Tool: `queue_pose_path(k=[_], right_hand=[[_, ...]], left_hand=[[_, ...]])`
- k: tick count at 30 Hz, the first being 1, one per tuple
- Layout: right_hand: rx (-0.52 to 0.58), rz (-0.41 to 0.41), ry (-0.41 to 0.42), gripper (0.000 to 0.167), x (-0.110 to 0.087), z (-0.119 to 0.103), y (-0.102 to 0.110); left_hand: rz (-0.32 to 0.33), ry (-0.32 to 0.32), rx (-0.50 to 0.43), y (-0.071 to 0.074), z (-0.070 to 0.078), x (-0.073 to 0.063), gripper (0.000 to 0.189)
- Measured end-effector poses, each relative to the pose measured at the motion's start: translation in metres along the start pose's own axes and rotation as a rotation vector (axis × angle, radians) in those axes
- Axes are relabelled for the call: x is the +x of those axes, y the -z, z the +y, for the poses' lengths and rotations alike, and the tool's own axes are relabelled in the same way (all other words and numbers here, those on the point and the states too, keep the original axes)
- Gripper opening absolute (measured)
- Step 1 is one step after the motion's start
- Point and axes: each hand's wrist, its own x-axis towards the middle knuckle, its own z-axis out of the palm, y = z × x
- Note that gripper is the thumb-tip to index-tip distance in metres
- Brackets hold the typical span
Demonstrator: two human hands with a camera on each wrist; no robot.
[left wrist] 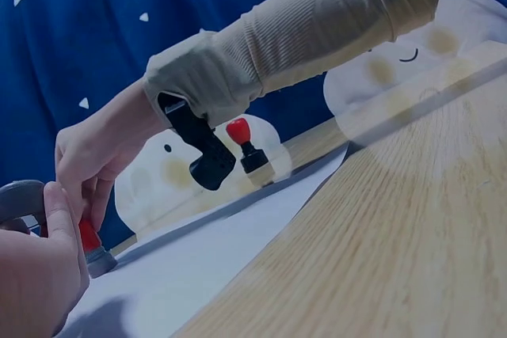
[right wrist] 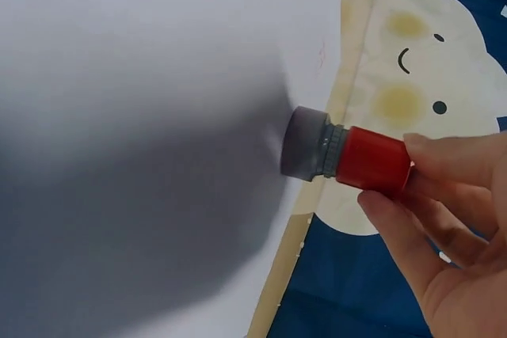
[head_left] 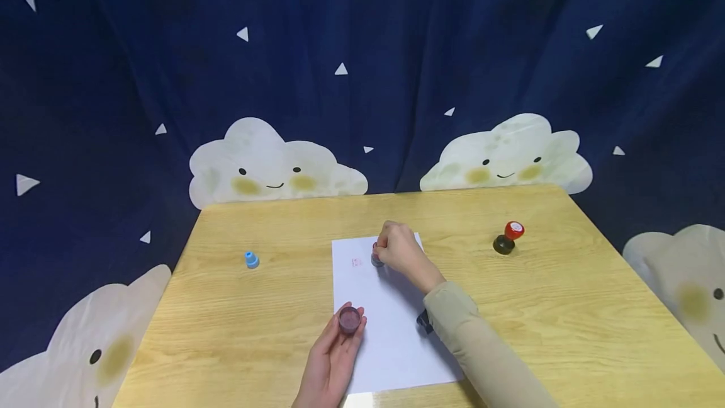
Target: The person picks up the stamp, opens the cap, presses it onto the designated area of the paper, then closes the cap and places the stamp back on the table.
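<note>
My right hand (head_left: 401, 249) pinches the red handle of a stamp (right wrist: 372, 161). The stamp's grey base meets the white paper (head_left: 385, 332) near its far edge, as the left wrist view also shows. Just left of it, a faint red stamp mark (head_left: 357, 262) is on the sheet. Over the paper's near left part, my left hand (head_left: 334, 354) is palm up and holds a dark round stamp cap (head_left: 349, 320) between thumb and fingers. In the left wrist view the stamp base (left wrist: 101, 262) appears beyond my left thumb.
Another stamp (head_left: 508, 238), red-knobbed with a black base, stands on the wooden table (head_left: 566, 307) to the right. A small blue stepped piece (head_left: 252, 260) is at the left. Behind the table hangs a dark blue curtain (head_left: 385, 93) with clouds. A black wrist device (left wrist: 202, 152) sits under my right sleeve.
</note>
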Motion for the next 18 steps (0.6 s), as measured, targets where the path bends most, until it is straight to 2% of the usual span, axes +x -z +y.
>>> queue_pose_path(k=[4,9,16,18], right_hand=[[-0.012,-0.025,0.023,0.034,0.001,0.001,0.004],[-0.003,-0.034,0.036,0.031,-0.002,0.000,0.006],[-0.015,-0.070,-0.022,0.017,-0.009,0.005,0.003],[-0.022,-0.077,-0.048,0.021,-0.011,0.006,0.002]], left_hand=[[0.046,-0.001,0.002,-0.002,0.001,0.002,0.029],[0.055,-0.001,0.006,-0.002,0.001,0.002,0.028],[0.030,0.001,-0.009,-0.003,0.003,0.001,0.031],[0.024,0.006,-0.014,-0.003,0.004,0.001,0.032]])
